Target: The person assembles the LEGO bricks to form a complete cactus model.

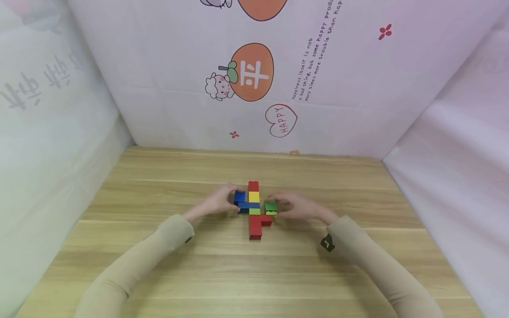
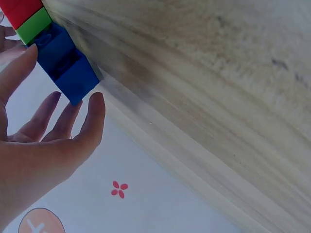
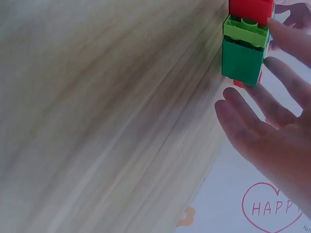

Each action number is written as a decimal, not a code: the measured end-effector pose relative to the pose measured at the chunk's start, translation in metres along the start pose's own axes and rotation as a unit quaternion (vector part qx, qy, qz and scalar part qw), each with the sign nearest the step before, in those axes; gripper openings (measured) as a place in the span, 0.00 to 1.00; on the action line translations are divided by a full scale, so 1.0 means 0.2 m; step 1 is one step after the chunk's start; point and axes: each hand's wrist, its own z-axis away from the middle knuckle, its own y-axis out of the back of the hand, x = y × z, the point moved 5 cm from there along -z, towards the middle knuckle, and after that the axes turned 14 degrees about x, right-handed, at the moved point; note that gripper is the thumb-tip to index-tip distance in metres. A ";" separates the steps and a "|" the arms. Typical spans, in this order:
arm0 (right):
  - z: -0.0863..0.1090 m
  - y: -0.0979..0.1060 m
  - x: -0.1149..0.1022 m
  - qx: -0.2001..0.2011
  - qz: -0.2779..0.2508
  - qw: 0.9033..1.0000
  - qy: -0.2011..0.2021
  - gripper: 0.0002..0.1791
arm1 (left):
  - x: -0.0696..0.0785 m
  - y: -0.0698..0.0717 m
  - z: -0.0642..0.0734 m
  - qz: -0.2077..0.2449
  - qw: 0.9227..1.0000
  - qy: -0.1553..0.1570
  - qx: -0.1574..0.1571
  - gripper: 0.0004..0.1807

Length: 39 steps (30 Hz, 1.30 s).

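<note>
A figure of toy building bricks lies on the wooden table. In the head view its middle column has a red brick, a yellow brick and a larger red brick. My left hand holds the blue bricks on the left side, its thumb and fingertips on opposite sides. On the right, my right hand loosely holds a green brick with a lime brick beside it. A short red brick adjoins these. Whether every brick is joined cannot be seen.
The wooden table extends around the bricks on every side. A white printed sheet rises at its back edge. More white sheeting stands along both sides.
</note>
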 end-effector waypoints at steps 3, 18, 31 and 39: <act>0.00 0.00 0.02 0.006 -0.011 1.000 -0.027 0.29 | 0.00 -0.01 0.00 0.001 1.000 0.004 0.005 0.31; -0.06 -0.02 0.06 0.050 -0.006 0.997 -0.053 0.22 | 0.00 -0.03 0.00 -0.010 1.000 0.007 0.019 0.35; -0.07 -0.01 0.08 0.044 -0.001 0.997 -0.067 0.24 | 0.00 -0.03 0.00 -0.027 1.000 -0.011 0.007 0.35; -0.03 0.01 0.07 0.041 0.003 0.998 -0.054 0.23 | 0.00 -0.04 -0.01 -0.035 0.999 -0.034 0.008 0.32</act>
